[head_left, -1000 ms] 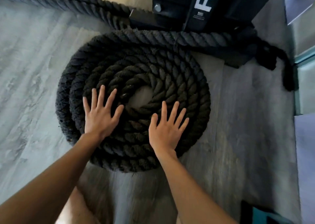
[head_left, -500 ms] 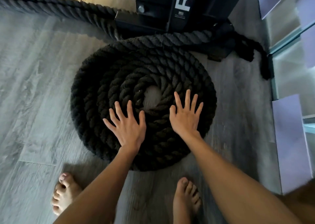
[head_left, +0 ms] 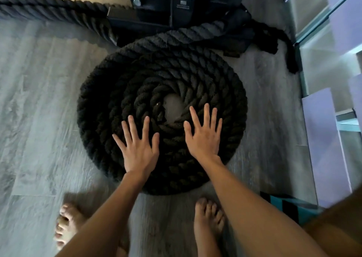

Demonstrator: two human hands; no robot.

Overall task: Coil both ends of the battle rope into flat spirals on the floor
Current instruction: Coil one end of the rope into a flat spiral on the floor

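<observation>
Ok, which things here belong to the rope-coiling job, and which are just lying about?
Job: spiral; loose rope; left hand and right hand, both flat on the spiral.
Lying about: rack base; black strap; teal block; purple panel.

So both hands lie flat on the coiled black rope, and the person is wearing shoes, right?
Not quite. The head view shows no shoes: the left foot and right foot are bare on the floor. The rest holds: the left hand and right hand lie flat, fingers spread, on the coiled black rope.
</observation>
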